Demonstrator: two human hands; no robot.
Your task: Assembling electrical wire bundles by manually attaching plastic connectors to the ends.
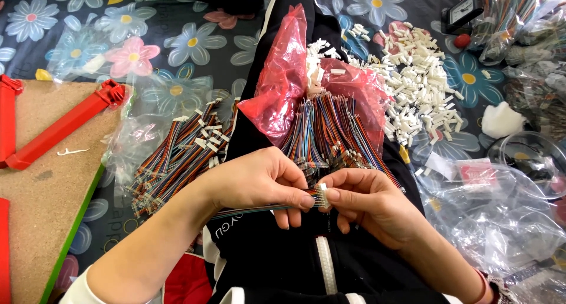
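Note:
My left hand [259, 183] pinches a flat bundle of multicoloured wires [259, 209] near its end. My right hand [368, 201] meets it fingertip to fingertip and holds a small white connector [321, 194] at the wire ends. Both hands rest over my lap in black trousers [277, 251]. Just beyond them lies a large bunch of coloured wires [330, 133] spilling from a pink plastic bag [283, 80].
A heap of white connectors [418, 80] lies on the flowered cloth to the right. Finished wire sets [177, 156] lie on clear plastic at left. A brown board [41, 180] with red bars [65, 124] is far left. Clear bags [495, 209] crowd the right.

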